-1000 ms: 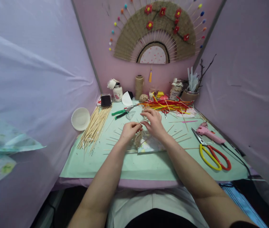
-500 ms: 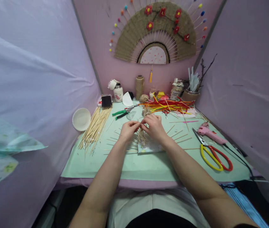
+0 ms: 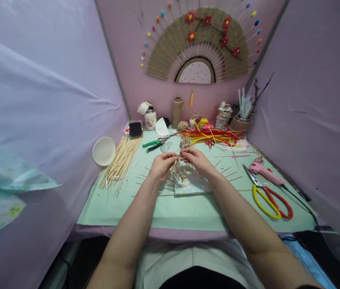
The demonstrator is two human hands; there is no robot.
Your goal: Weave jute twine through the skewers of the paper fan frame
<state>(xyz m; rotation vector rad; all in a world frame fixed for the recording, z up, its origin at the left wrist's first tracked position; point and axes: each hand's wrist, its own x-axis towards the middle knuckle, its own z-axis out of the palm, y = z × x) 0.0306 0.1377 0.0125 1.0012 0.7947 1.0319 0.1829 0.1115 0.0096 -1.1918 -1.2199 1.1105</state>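
Note:
Above the middle of the table, my left hand [image 3: 164, 163] is closed in a pinch on jute twine [image 3: 176, 170], whose loose loops hang below the fingertips. My right hand [image 3: 196, 159] faces it a small gap away, thumb and fingers pinched together at the twine; the exact strand is too fine to follow. Under both hands lies a half-round piece covered in floral cloth [image 3: 191, 188], with thin sticks [image 3: 229, 173] fanning out from it to both sides. Just beyond the fingertips sits a tangled ball of twine [image 3: 185, 142].
Bamboo sticks [image 3: 121, 160] and a white bowl [image 3: 104, 151] lie left. Green-handled pliers [image 3: 153, 143] and red, orange and yellow pipe cleaners [image 3: 212, 134] are behind. At right are large scissors [image 3: 270, 198] and a pink glue gun [image 3: 266, 171]. A finished fan [image 3: 160, 60] hangs behind.
My right hand has drawn slightly away from my left, opening a small gap between the fingertips. The twine hangs more loosely spread. The view has tilted up slightly.

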